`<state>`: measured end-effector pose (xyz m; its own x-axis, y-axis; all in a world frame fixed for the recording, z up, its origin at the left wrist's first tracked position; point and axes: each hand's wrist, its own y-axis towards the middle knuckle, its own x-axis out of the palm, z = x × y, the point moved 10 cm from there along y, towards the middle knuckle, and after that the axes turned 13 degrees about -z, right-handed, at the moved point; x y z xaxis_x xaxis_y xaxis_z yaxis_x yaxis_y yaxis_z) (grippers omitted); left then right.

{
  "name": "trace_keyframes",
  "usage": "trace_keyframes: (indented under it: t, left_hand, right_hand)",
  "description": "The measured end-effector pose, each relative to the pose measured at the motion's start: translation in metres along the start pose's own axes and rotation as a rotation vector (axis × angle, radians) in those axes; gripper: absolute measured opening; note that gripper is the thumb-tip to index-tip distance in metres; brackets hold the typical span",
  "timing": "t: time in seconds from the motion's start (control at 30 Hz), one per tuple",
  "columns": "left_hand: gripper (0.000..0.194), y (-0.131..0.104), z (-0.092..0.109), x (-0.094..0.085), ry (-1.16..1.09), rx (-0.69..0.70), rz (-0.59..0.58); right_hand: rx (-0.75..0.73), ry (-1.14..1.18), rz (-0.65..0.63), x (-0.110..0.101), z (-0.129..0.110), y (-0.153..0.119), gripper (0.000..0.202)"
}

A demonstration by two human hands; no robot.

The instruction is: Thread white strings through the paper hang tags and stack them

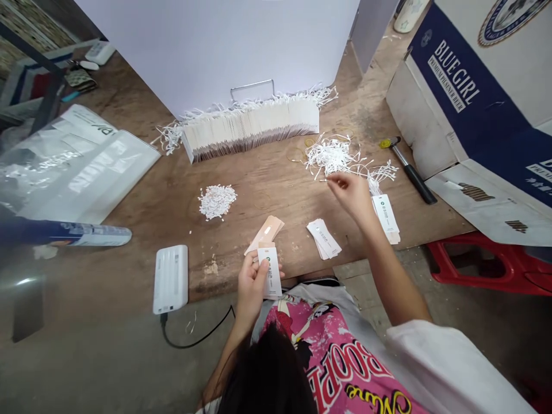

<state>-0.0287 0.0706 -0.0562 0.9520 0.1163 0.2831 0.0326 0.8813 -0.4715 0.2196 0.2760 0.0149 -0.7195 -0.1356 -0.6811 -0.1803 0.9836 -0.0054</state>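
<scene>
Low in the middle, my left hand (253, 283) is closed on a white card (271, 273) with small green print. Tan cards (268, 231) lie just beyond it on the table. My right hand (348, 194) is pinched at the near edge of a tangled pile of white strings (331, 154); what its fingertips hold is too small to make out. White cards (324, 238) lie fanned between my hands. More cards (385, 214), with strings at their top, lie right of my right wrist. A heap of small white pieces (217, 202) sits to the left.
A long row of stacked cards (254, 129) with strings stands against a white panel (224, 52). A hammer (414, 172) and beer carton (466, 86) are at right. At left are a power bank (171, 279), a blue can (90, 233) and plastic packaging (107, 172).
</scene>
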Motion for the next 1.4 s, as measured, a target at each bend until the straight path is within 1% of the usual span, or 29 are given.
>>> trace_keyframes:
  t: [0.03, 0.07, 0.1, 0.17, 0.23, 0.27, 0.37, 0.43, 0.5, 0.53, 0.6, 0.63, 0.67, 0.7, 0.73, 0.77, 0.8, 0.87, 0.93, 0.97, 1.0, 1.03, 1.07, 1.1, 1.17, 1.23, 1.3, 1.37, 1.4]
  left_hand:
    - [0.039, 0.0, -0.001, 0.003, -0.014, -0.005, -0.013]
    - [0.038, 0.0, -0.002, 0.007, -0.028, -0.011, -0.024]
    - [0.038, 0.0, -0.004, 0.011, -0.041, -0.02, -0.036]
    - [0.04, -0.001, -0.008, 0.016, -0.056, -0.04, -0.054]
    - [0.042, -0.002, -0.011, 0.02, -0.055, -0.057, -0.076]
    - [0.042, -0.002, -0.013, 0.022, -0.05, -0.063, -0.088]
    - [0.041, -0.004, -0.013, 0.024, -0.029, -0.077, -0.115]
    - [0.041, -0.004, -0.011, 0.024, -0.022, -0.077, -0.123]
    - [0.041, -0.004, -0.008, 0.023, -0.014, -0.069, -0.122]
    - [0.041, -0.004, -0.006, 0.023, -0.008, -0.063, -0.119]
    - [0.043, -0.004, -0.002, 0.023, 0.003, -0.046, -0.105]
    - [0.046, -0.004, 0.0, 0.022, 0.007, -0.033, -0.093]
    - [0.052, -0.004, 0.003, 0.022, 0.011, -0.016, -0.079]
    - [0.058, -0.004, 0.006, 0.02, 0.019, 0.005, -0.06]
    - [0.062, -0.003, 0.01, 0.019, 0.032, 0.032, -0.04]
    - [0.062, -0.003, 0.015, 0.018, 0.055, 0.062, -0.021]
    - [0.057, -0.003, 0.022, 0.017, 0.091, 0.093, -0.005]
    - [0.043, -0.001, 0.044, 0.019, 0.203, 0.178, 0.028]
    - [0.034, 0.0, 0.081, 0.025, 0.354, 0.327, 0.088]
    - [0.031, -0.001, 0.104, 0.031, 0.433, 0.435, 0.126]
    - [0.03, -0.002, 0.126, 0.039, 0.506, 0.543, 0.162]
    - [0.03, -0.002, 0.144, 0.051, 0.574, 0.631, 0.162]
    - [0.034, 0.001, 0.158, 0.067, 0.618, 0.691, 0.112]
    - [0.037, 0.006, 0.165, 0.084, 0.639, 0.719, 0.022]
    - [0.033, 0.015, 0.165, 0.117, 0.63, 0.707, -0.192]
    - [0.03, 0.019, 0.151, 0.138, 0.549, 0.618, -0.372]
    - [0.032, 0.015, 0.133, 0.149, 0.417, 0.514, -0.485]
    - [0.033, 0.007, 0.119, 0.151, 0.293, 0.438, -0.53]
    - [0.032, 0.002, 0.115, 0.151, 0.266, 0.417, -0.529]
  right_hand:
    - [-0.034, -0.112, 0.026, -0.004, -0.003, 0.02, 0.018]
    - [-0.068, -0.211, 0.016, -0.002, -0.006, 0.039, 0.019]
    - [-0.107, -0.298, -0.024, 0.006, -0.009, 0.056, 0.019]
    - [-0.188, -0.436, -0.145, 0.03, -0.014, 0.08, 0.02]
    - [-0.24, -0.51, -0.227, 0.052, -0.014, 0.092, 0.019]
    - [-0.256, -0.517, -0.234, 0.058, -0.014, 0.096, 0.018]
    - [-0.308, -0.445, -0.19, 0.065, -0.012, 0.102, 0.015]
    - [-0.349, -0.376, -0.151, 0.06, -0.014, 0.106, 0.015]
    - [-0.376, -0.315, -0.1, 0.043, -0.022, 0.112, 0.015]
    - [-0.381, -0.291, -0.061, 0.029, -0.028, 0.114, 0.017]
    - [-0.403, -0.179, 0.072, -0.013, -0.049, 0.116, 0.024]
    - [-0.42, -0.112, 0.144, -0.037, -0.062, 0.114, 0.029]
    - [-0.489, 0.107, 0.267, -0.068, -0.075, 0.105, 0.03]
    - [-0.587, 0.295, 0.337, -0.094, -0.09, 0.095, 0.029]
    - [-0.657, 0.395, 0.285, -0.106, -0.109, 0.088, 0.027]
    - [-0.704, 0.471, 0.246, -0.116, -0.126, 0.079, 0.024]
    - [-0.745, 0.524, 0.243, -0.126, -0.142, 0.066, 0.02]
    - [-0.765, 0.559, 0.232, -0.134, -0.169, 0.038, 0.014]
    - [-0.802, 0.626, 0.253, -0.136, -0.187, 0.007, 0.01]
    - [-0.782, 0.667, 0.238, -0.132, -0.191, -0.005, 0.007]
    - [-0.75, 0.707, 0.213, -0.127, -0.194, -0.016, 0.007]
    - [-0.705, 0.736, 0.172, -0.119, -0.196, -0.024, 0.008]
    - [-0.657, 0.752, 0.132, -0.112, -0.197, -0.032, 0.008]
    - [-0.61, 0.754, 0.099, -0.106, -0.198, -0.039, 0.007]
    - [-0.52, 0.739, 0.068, -0.097, -0.194, -0.05, 0.005]
    - [-0.434, 0.727, 0.066, -0.093, -0.186, -0.055, 0.007]
    - [-0.39, 0.744, 0.071, -0.092, -0.176, -0.056, 0.01]
    - [-0.36, 0.767, 0.056, -0.091, -0.165, -0.054, 0.014]
    - [-0.344, 0.778, 0.043, -0.091, -0.159, -0.053, 0.016]
